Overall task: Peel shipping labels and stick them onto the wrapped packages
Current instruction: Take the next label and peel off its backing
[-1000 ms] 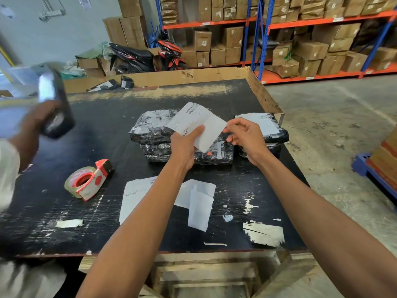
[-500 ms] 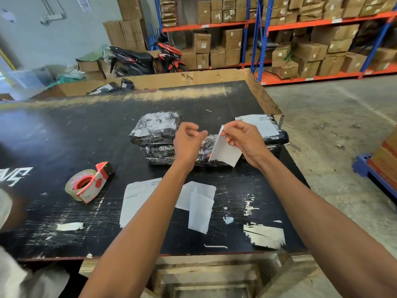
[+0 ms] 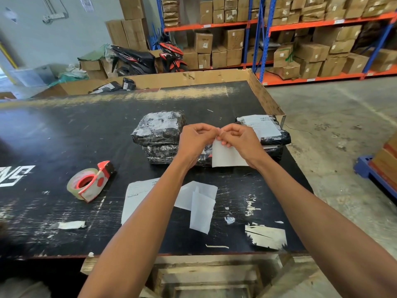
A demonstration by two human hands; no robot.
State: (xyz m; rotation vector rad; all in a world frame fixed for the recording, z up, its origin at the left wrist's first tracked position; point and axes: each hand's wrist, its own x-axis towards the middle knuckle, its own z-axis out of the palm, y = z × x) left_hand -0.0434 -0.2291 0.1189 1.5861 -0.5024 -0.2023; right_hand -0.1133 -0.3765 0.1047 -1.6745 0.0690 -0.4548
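Both hands meet above the black table (image 3: 64,134). My left hand (image 3: 196,143) and my right hand (image 3: 240,140) pinch the top corner of a white shipping label (image 3: 226,157), which hangs with its blank side toward me. Behind the hands lie black wrapped packages: a stack of two (image 3: 159,130) at the left and a package with a label on top (image 3: 264,127) at the right. More label sheets (image 3: 137,194) and peeled backing papers (image 3: 200,209) lie on the table near me.
A red tape dispenser (image 3: 90,181) sits at the left. A cardboard bin (image 3: 193,78) with parcels stands behind the table. Shelves of boxes (image 3: 300,50) and a motorbike (image 3: 137,59) stand at the back. A blue pallet (image 3: 373,168) is at the right.
The label turned from printed side up to hanging blank side toward me. My left hand let go, then came back to its top corner. Another person's arm at the left left the view.
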